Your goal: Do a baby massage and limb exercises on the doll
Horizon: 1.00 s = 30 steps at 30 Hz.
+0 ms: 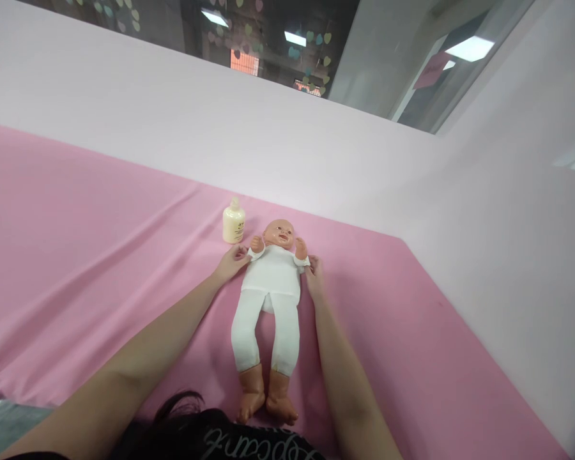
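A baby doll (271, 275) lies on its back, its head toward the wall and bare feet toward me. It is dressed in a white long-sleeved top and white trousers, and both its forearms are raised. Beside the doll's arm on the left, my left hand (232, 263) is closed, its fingertips pinching the white sleeve near the cuff. On the other side my right hand (315, 276) grips the opposite sleeve by its cuff, some fingers hidden behind the cloth. Just beyond my left hand stands an upright cream-coloured pump bottle (233, 225).
A pink sheet (100, 243) with creases on the left covers the surface under the doll. A white wall (268, 147) rises behind it and along the right, with a window (268, 38) above that carries heart stickers. My black shirt shows at the bottom.
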Each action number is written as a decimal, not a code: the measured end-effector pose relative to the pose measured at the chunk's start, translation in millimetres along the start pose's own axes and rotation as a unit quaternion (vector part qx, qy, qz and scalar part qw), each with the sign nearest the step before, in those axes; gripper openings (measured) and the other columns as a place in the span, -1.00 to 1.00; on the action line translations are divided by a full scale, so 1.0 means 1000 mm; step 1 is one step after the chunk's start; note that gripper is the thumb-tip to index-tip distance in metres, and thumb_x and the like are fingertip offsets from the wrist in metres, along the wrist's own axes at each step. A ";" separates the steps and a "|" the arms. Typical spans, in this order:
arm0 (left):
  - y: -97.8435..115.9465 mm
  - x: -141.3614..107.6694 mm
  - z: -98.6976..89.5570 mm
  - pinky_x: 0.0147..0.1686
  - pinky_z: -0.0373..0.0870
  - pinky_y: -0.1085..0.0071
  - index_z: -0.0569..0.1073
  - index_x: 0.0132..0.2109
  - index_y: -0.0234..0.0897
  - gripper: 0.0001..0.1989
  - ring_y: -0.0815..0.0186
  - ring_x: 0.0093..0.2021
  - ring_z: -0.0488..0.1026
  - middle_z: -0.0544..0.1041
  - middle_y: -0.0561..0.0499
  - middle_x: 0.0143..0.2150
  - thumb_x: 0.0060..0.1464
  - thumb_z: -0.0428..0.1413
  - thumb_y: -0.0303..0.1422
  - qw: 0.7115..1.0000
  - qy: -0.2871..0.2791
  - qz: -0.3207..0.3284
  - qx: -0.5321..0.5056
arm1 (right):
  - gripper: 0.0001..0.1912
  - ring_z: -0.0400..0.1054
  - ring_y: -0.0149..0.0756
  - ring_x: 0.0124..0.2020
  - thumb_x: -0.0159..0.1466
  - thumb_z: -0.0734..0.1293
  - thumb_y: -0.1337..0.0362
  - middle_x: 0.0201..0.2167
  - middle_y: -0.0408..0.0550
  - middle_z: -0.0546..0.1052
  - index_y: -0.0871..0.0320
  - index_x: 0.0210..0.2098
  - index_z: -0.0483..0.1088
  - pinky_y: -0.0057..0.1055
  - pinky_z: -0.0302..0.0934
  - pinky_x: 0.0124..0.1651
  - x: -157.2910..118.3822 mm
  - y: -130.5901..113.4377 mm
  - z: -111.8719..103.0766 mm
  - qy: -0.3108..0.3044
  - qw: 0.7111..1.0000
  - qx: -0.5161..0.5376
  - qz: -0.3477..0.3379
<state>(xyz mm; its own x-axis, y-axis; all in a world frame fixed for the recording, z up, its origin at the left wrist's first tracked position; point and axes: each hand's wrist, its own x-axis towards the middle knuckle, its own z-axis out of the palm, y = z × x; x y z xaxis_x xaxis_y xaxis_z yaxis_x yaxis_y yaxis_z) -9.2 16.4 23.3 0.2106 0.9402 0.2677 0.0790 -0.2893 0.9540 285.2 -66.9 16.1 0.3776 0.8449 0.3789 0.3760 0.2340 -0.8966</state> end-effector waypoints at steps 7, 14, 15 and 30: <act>0.001 0.000 -0.001 0.17 0.40 0.11 0.56 -0.13 -0.23 -0.59 0.04 0.02 0.55 0.67 -0.10 -0.06 -0.04 0.25 -0.06 1.000 0.006 0.016 -0.015 | -0.55 0.44 -0.16 0.07 0.31 0.29 0.08 0.12 0.10 0.49 0.07 0.14 0.24 -0.16 0.34 0.16 -0.006 -0.010 0.002 0.021 0.999 -0.025 0.022; -0.006 0.002 -0.005 0.24 0.39 0.06 0.65 -0.10 -0.19 -0.62 -0.07 0.27 0.47 0.59 -0.19 0.23 0.01 0.27 -0.05 0.995 -0.091 0.042 -0.015 | -0.50 0.42 -0.15 -0.05 0.33 0.26 0.01 0.05 0.08 0.48 0.08 0.19 0.31 -0.16 0.37 0.09 -0.006 -0.008 0.001 0.037 0.995 -0.081 0.038; -0.006 0.002 -0.005 0.25 0.39 0.07 0.66 -0.08 -0.18 -0.60 -0.08 0.31 0.44 0.56 -0.19 0.28 0.02 0.28 -0.05 0.994 -0.095 0.046 -0.008 | -0.49 0.42 -0.14 -0.04 0.33 0.25 0.01 0.06 0.09 0.48 0.09 0.20 0.32 -0.16 0.37 0.11 -0.006 -0.009 0.001 0.032 0.995 -0.084 0.037; -0.014 0.002 -0.003 0.19 0.44 0.17 0.57 0.22 -0.16 -0.46 0.08 0.21 0.48 0.54 -0.12 0.28 0.11 0.15 -0.14 0.996 -0.067 0.052 0.041 | -0.41 0.47 -0.08 0.08 0.38 0.20 0.18 0.29 0.16 0.49 0.09 0.37 0.34 -0.07 0.36 0.19 -0.006 -0.011 -0.002 -0.003 0.992 -0.128 0.013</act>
<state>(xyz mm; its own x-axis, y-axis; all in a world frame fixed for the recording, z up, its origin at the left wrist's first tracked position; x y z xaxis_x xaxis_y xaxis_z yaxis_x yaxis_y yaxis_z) -12.4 23.3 10.8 0.3488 0.8740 0.3383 0.1278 -0.4019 0.9067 280.4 -75.4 23.7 0.3853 0.8516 0.3554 0.5692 0.0838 -0.8179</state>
